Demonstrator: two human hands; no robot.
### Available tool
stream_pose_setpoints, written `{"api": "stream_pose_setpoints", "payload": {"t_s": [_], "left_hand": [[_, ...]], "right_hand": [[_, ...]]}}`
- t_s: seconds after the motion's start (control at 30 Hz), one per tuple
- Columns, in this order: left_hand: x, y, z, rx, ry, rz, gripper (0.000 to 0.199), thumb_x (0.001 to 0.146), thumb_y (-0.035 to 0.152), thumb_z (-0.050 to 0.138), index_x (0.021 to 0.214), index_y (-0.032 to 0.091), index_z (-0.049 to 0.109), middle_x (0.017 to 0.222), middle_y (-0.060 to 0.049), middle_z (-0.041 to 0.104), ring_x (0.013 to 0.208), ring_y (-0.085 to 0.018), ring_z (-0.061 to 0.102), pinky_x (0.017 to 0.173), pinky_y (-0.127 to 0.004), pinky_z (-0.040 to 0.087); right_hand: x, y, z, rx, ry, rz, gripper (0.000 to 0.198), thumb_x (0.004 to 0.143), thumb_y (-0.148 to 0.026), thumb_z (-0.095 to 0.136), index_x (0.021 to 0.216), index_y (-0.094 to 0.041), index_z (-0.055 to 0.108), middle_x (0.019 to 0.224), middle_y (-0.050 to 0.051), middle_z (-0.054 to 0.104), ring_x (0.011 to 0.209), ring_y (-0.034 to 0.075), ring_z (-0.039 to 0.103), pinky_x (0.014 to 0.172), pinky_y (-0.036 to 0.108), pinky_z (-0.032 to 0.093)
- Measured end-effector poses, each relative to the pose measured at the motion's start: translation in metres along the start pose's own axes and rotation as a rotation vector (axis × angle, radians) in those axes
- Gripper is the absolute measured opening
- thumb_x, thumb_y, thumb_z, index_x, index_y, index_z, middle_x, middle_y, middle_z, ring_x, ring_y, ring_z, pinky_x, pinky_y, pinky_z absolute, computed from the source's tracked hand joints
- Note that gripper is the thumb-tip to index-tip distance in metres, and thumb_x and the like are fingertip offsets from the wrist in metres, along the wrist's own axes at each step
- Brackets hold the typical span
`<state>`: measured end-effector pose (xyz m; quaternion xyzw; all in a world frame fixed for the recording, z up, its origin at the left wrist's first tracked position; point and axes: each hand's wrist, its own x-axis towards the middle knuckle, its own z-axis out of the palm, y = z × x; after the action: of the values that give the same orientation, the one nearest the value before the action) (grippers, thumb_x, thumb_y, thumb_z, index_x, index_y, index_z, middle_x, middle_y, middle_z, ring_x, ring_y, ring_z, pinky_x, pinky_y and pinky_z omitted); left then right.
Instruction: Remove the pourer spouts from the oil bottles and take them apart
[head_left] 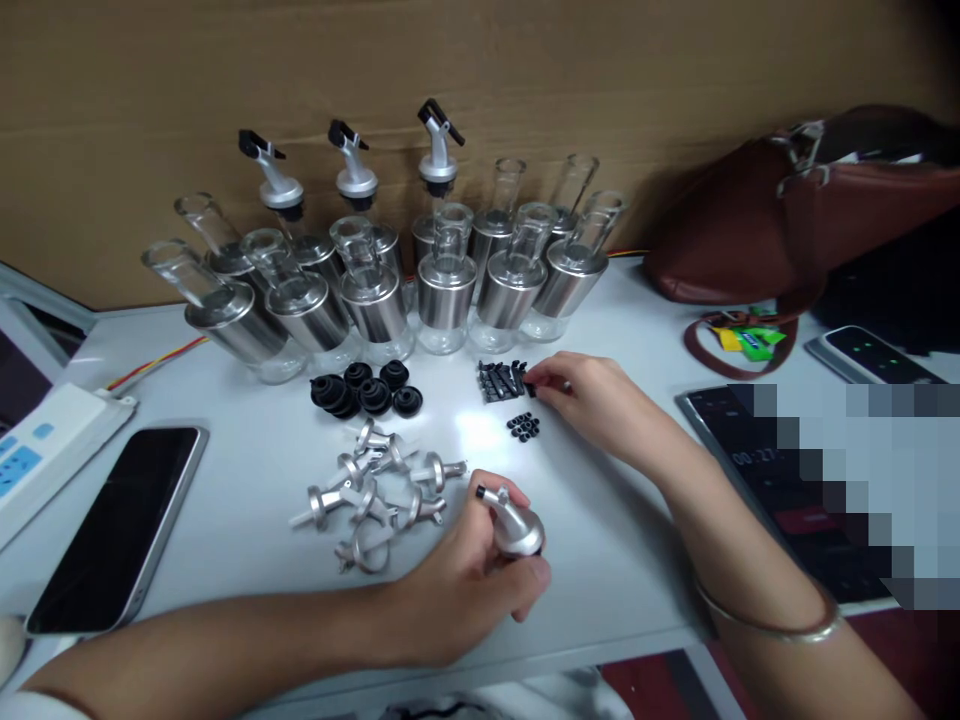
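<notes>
My left hand (pixel 484 590) is closed around a silver pourer spout (pixel 517 525) with a small black tip, held upright above the table. The fingertips of my right hand (pixel 600 405) pinch a small black lever (pixel 531 389) at the right end of a pile of black levers (pixel 499 381). Just below that pile sits a cluster of tiny black caps (pixel 523 427). Several silver spout bodies (pixel 365 500) with pale tubes lie left of my left hand. Behind them are black ribbed stoppers (pixel 373 395).
Glass bottles with steel sleeves (pixel 446 290) stand in two rows at the back; three rear ones carry pourers (pixel 437 160). A phone (pixel 120 530) and power strip (pixel 45 450) lie left. On the right are a brown bag (pixel 750 225), a timer screen (pixel 750 480) and a dark device (pixel 870 355).
</notes>
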<state>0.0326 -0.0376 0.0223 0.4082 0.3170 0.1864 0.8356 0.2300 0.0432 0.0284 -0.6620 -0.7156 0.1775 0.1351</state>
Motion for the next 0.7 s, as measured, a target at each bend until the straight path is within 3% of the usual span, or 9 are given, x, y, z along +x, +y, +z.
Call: {"api": "stream_pose_setpoints", "payload": {"t_s": [0.23, 0.37, 0.43, 0.5, 0.6, 0.7], "left_hand": [[0.003, 0.001, 0.0, 0.005, -0.055, 0.055, 0.025, 0.087, 0.031, 0.058, 0.092, 0.02, 0.036, 0.071, 0.006, 0.045, 0.062, -0.008, 0.043, 0.067, -0.027, 0.036], [0.005, 0.003, 0.0, -0.021, -0.031, 0.043, 0.04, 0.084, 0.044, 0.065, 0.1, 0.02, 0.038, 0.071, 0.006, 0.043, 0.062, -0.009, 0.043, 0.066, -0.026, 0.035], [0.006, 0.0, -0.001, -0.042, -0.033, 0.071, 0.047, 0.081, 0.052, 0.066, 0.102, 0.021, 0.038, 0.073, 0.007, 0.041, 0.061, -0.008, 0.042, 0.063, -0.025, 0.034], [0.007, -0.005, -0.004, -0.065, -0.039, 0.11, 0.051, 0.08, 0.058, 0.066, 0.101, 0.021, 0.038, 0.072, 0.007, 0.04, 0.058, -0.007, 0.04, 0.06, -0.024, 0.031], [0.007, -0.009, -0.006, -0.109, -0.026, 0.129, 0.056, 0.075, 0.059, 0.071, 0.1, 0.022, 0.038, 0.071, 0.008, 0.038, 0.056, -0.006, 0.037, 0.056, -0.023, 0.029], [0.005, -0.008, -0.005, -0.129, -0.002, 0.113, 0.059, 0.073, 0.053, 0.076, 0.104, 0.022, 0.037, 0.073, 0.008, 0.039, 0.055, -0.005, 0.037, 0.055, -0.022, 0.028]], "right_hand": [[0.0, 0.0, -0.001, 0.063, 0.036, 0.022, 0.025, 0.083, -0.006, 0.053, 0.093, -0.018, 0.073, 0.091, 0.006, 0.076, 0.083, 0.022, 0.069, 0.078, 0.031, 0.047], [-0.005, -0.009, -0.012, 0.195, 0.068, -0.003, 0.016, 0.087, -0.016, 0.055, 0.088, -0.017, 0.07, 0.086, 0.006, 0.075, 0.079, 0.021, 0.066, 0.074, 0.031, 0.047], [-0.01, -0.015, -0.019, 0.383, -0.019, -0.094, 0.018, 0.089, -0.028, 0.055, 0.086, -0.017, 0.069, 0.085, 0.005, 0.073, 0.078, 0.02, 0.065, 0.071, 0.029, 0.048], [-0.015, -0.021, -0.024, 0.58, -0.217, -0.218, 0.023, 0.09, -0.035, 0.055, 0.087, -0.018, 0.069, 0.086, 0.004, 0.072, 0.08, 0.018, 0.065, 0.071, 0.028, 0.049], [-0.02, -0.027, -0.026, 0.751, -0.508, -0.334, 0.021, 0.092, -0.031, 0.053, 0.094, -0.017, 0.07, 0.089, 0.004, 0.071, 0.08, 0.016, 0.065, 0.074, 0.028, 0.051], [-0.021, -0.028, -0.024, 0.79, -0.559, -0.351, 0.019, 0.093, -0.025, 0.052, 0.098, -0.017, 0.069, 0.092, 0.003, 0.072, 0.082, 0.015, 0.065, 0.074, 0.027, 0.051]]}}
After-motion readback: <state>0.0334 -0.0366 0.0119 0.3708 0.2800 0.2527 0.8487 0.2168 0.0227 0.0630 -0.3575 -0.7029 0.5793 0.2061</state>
